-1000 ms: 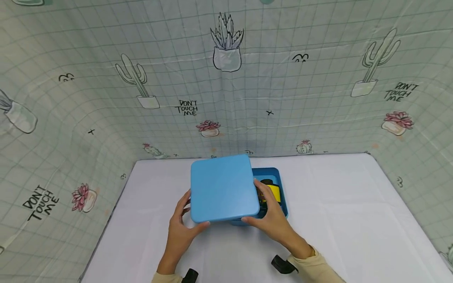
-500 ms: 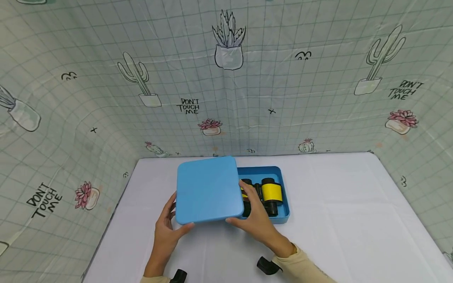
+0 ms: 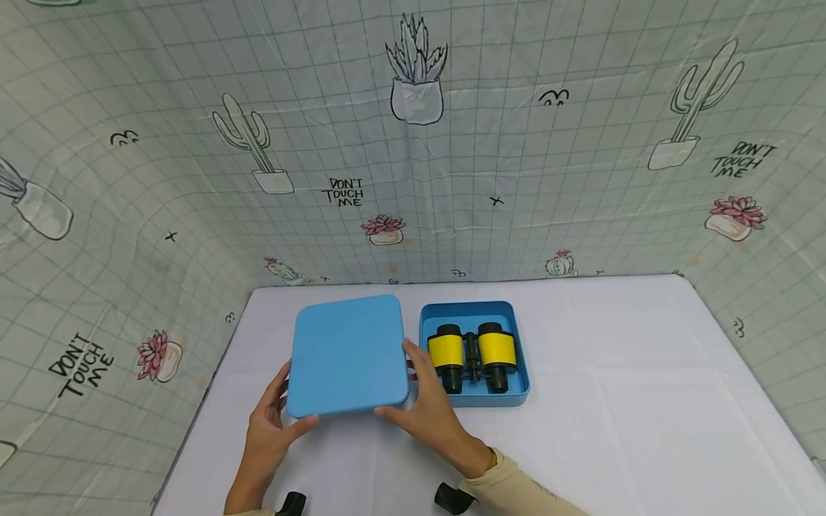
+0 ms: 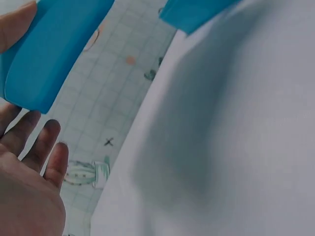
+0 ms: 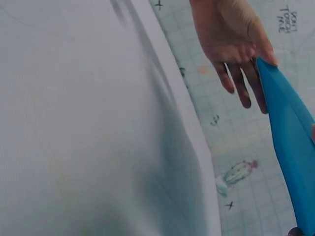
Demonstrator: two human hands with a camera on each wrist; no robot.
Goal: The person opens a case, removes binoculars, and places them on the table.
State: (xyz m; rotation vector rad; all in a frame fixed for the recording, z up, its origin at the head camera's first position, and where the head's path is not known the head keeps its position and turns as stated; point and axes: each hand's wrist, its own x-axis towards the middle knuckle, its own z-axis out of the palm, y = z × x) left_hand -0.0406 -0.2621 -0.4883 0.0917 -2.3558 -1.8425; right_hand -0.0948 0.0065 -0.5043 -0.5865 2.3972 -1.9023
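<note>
Both hands hold a flat light-blue lid (image 3: 348, 355) with rounded corners, left of a matching blue box (image 3: 474, 402). The left hand (image 3: 267, 426) grips its left side, thumb at the front edge. On the opposite side, the right hand (image 3: 435, 416) has its thumb at the front right corner and fingers along the right edge. Black-and-yellow binoculars (image 3: 445, 351) lie inside the uncovered box. Both wrist views catch the lid (image 4: 54, 54) from the side, raised over the table with a shadow below; there the lid (image 5: 290, 132) is partly cut off.
A white cloth (image 3: 613, 358) covers the table. Behind and beside it hangs a grid-patterned curtain (image 3: 477, 158) with cactus drawings. Black wrist-worn devices show below the hands, one at the left wrist (image 3: 293, 504) and another at the right wrist (image 3: 452, 498).
Both hands have carried the lid leftward and slightly toward the person, off the box. The binoculars, partly hidden before, now show in full. The box stays in place.
</note>
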